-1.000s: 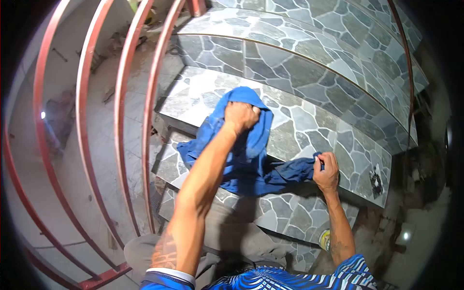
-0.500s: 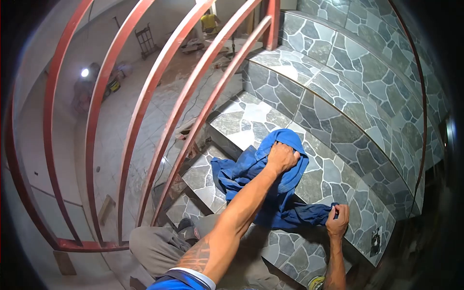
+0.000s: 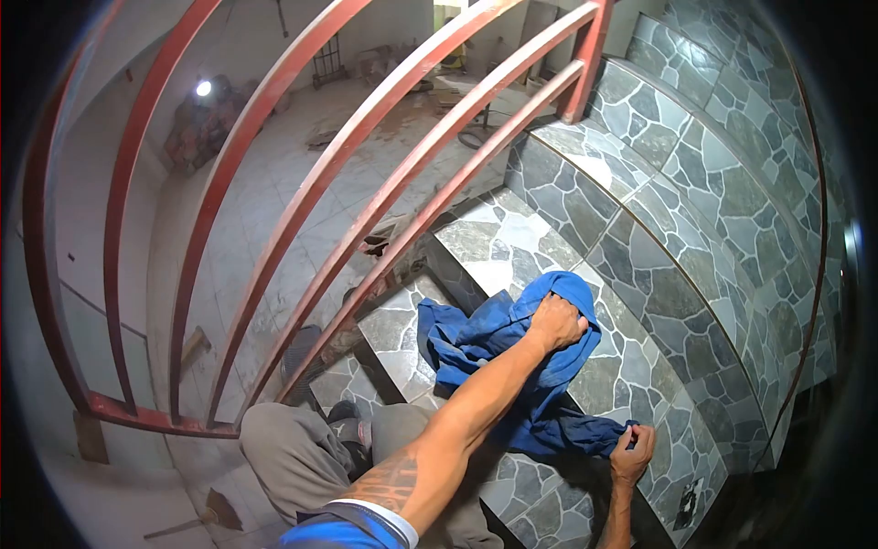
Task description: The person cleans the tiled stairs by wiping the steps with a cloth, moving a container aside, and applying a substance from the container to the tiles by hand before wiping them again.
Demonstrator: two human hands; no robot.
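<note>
A crumpled blue cloth point(image 3: 466, 334) lies across a stair step covered in grey stone-pattern tiles point(image 3: 622, 357). My left hand point(image 3: 558, 322) is closed in a fist on the cloth's upper, lighter blue part, pressing it against the step; the bare forearm reaches in from below. Lower right, my right hand point(image 3: 633, 450) pinches the darker end of the same cloth between thumb and fingers. Between the two hands the cloth hangs over the step's edge in folds. Whatever lies under the left fist is hidden.
Curved red metal railing bars point(image 3: 302, 197) rise on the left, joined to a red post point(image 3: 585, 69). Tiled steps climb to the upper right. A dark cable point(image 3: 814, 183) runs down the right side. Below the railing are a dusty floor, a bright lamp point(image 3: 203, 89) and a broom point(image 3: 215, 512).
The camera view has turned, so the stairs and railing sit further right and lower at the top. Both hands keep their hold on the cloth, with little change in its folds.
</note>
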